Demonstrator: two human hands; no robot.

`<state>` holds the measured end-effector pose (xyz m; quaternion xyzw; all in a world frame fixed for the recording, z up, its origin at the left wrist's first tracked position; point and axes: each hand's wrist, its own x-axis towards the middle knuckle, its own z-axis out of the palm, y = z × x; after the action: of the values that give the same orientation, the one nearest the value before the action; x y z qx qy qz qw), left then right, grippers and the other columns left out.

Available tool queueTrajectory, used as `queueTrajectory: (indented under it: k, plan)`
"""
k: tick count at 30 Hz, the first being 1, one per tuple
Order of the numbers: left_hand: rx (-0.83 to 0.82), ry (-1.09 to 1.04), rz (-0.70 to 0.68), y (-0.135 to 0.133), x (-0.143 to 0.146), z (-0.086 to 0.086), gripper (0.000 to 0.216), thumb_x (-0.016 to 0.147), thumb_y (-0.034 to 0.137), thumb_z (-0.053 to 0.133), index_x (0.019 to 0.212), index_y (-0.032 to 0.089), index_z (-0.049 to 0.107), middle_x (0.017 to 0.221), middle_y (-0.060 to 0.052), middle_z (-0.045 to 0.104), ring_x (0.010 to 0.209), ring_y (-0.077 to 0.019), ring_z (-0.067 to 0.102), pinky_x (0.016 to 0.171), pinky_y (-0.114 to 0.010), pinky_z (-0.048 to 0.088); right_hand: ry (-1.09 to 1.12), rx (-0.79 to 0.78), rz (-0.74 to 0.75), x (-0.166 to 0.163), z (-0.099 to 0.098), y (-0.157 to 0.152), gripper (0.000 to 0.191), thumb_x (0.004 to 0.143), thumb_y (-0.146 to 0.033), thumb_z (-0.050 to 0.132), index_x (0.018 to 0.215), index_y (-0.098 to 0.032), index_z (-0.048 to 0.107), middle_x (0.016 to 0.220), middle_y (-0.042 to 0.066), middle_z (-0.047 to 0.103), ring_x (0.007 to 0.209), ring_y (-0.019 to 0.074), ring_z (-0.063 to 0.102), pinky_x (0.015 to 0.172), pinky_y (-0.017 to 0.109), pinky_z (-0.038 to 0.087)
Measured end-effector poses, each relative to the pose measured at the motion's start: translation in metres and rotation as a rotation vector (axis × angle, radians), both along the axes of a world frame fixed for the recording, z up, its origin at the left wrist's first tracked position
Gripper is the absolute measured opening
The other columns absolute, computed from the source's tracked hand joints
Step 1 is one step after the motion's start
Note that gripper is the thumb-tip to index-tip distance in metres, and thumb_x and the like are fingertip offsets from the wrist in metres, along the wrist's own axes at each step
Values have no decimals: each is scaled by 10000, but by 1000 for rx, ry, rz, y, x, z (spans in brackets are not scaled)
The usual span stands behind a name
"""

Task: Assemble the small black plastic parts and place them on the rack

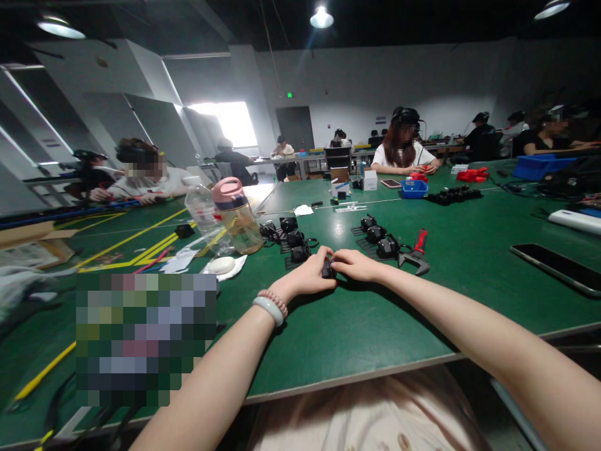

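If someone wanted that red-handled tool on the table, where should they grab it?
Probably around the middle of its red handle, coming from above and the right. The slim handle points away from the camera, its broad dark head lies nearer, and black parts sit close on the left.

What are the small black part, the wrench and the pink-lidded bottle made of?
The small black part looks like dull dark plastic, though the left hand and right hand hide much of it. The wrench seems metal, its head grey; the red grip may be plastic or rubber. The pink-lidded bottle seems plastic, possibly glass: see-through body, smooth opaque lid.
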<state>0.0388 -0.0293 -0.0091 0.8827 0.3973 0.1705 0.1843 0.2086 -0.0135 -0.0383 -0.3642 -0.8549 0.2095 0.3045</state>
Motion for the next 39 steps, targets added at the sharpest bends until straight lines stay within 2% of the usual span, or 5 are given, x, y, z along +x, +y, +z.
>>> queueTrajectory:
  k: [9, 18, 25, 33, 39]
  plan:
    - [13, -13, -29, 2, -2, -2, 558, 569, 293, 572, 1066, 176, 347, 951, -48, 487, 834, -186, 498, 744, -310, 394, 26, -53, 44, 6, 3, -2, 241, 752, -323, 451, 872, -130, 530, 794, 23, 564, 700, 115, 489, 637, 236, 365]
    - [19, -12, -36, 2, -2, -2, 540, 580, 275, 556, 1062, 170, 334, 934, -51, 485, 818, -187, 505, 718, -306, 402, 45, -39, 76, 6, 1, -2, 261, 723, -315, 492, 899, -123, 521, 751, 15, 554, 661, 112, 484, 614, 235, 374]
    - [-3, -34, -51, -1, -1, 1, 535, 582, 241, 550, 1064, 172, 326, 926, -48, 498, 796, -179, 517, 691, -293, 407, 107, -76, 144, 8, 0, -2, 306, 684, -267, 534, 956, -148, 458, 810, 26, 579, 689, 116, 524, 634, 242, 398]
    - [-30, -40, -48, -5, 1, 6, 568, 591, 237, 547, 1096, 160, 297, 929, -57, 502, 786, -177, 524, 674, -289, 414, 97, -53, 179, 9, -1, -2, 420, 649, -240, 556, 1034, -165, 404, 726, -13, 549, 614, 96, 492, 569, 216, 384]
    - [-28, -58, -62, -5, 1, 6, 584, 590, 240, 551, 1107, 151, 292, 969, -68, 493, 838, -188, 518, 724, -303, 409, 90, -35, 175, 8, 2, -4, 473, 625, -239, 572, 1050, -170, 376, 715, -23, 525, 607, 87, 472, 567, 207, 371]
